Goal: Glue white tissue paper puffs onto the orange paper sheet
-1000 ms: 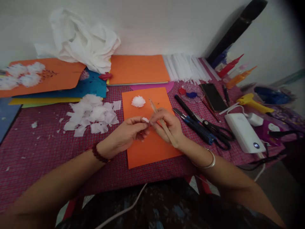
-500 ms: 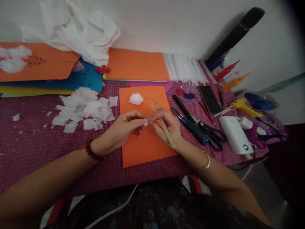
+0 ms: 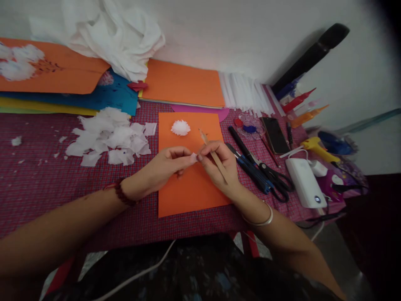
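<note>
Fingers of my left hand pinched nearly together on small paper piece; its far edge hidden at my right fingertips. Right hand curled round wooden stick, stretch of it covered by forefinger, tip toward 11 o'clock. Below, orange sheet, partly masked by my hands. From paper piece: white fluffy tuft at 11 o'clock; scrap pile between 9 and 10; decorated orange card at 10, cut off by view's edge.
</note>
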Available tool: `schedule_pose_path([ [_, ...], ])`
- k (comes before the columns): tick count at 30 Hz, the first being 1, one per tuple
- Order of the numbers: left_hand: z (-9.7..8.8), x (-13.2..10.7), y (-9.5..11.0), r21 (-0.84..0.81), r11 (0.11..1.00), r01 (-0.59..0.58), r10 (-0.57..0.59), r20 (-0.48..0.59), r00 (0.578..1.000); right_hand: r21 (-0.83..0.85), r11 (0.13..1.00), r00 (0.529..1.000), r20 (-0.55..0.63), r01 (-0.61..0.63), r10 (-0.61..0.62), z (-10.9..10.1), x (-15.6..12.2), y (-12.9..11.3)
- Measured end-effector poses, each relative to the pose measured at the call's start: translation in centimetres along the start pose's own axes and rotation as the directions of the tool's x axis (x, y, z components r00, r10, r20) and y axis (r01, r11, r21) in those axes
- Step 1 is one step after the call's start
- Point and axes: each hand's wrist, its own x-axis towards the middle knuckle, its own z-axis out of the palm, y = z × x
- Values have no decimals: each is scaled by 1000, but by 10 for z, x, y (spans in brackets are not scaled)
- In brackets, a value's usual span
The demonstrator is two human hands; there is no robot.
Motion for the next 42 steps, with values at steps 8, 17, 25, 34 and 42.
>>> schedule_pose_path([
  [8,-1,1,-5,17,997,-71,72,-117,991,34,999,1000,-5,22,-22,-2,0,4],
  [17,0,-2,-5,135,986,-98,110,-85,990,15,999,990,137,-45,42,-3,1,-2],
  [25,-2,0,-7,151,988,-34,49,-99,994,125,985,992,54,-117,111,-5,5,11],
  [34,6,-4,-7,104,992,-72,77,-40,996,-155,975,986,-29,158,-164,-3,0,0],
  [42,4,-4,-10,121,991,-60,63,-28,998,-236,941,970,68,241,-231,-2,-1,1],
])
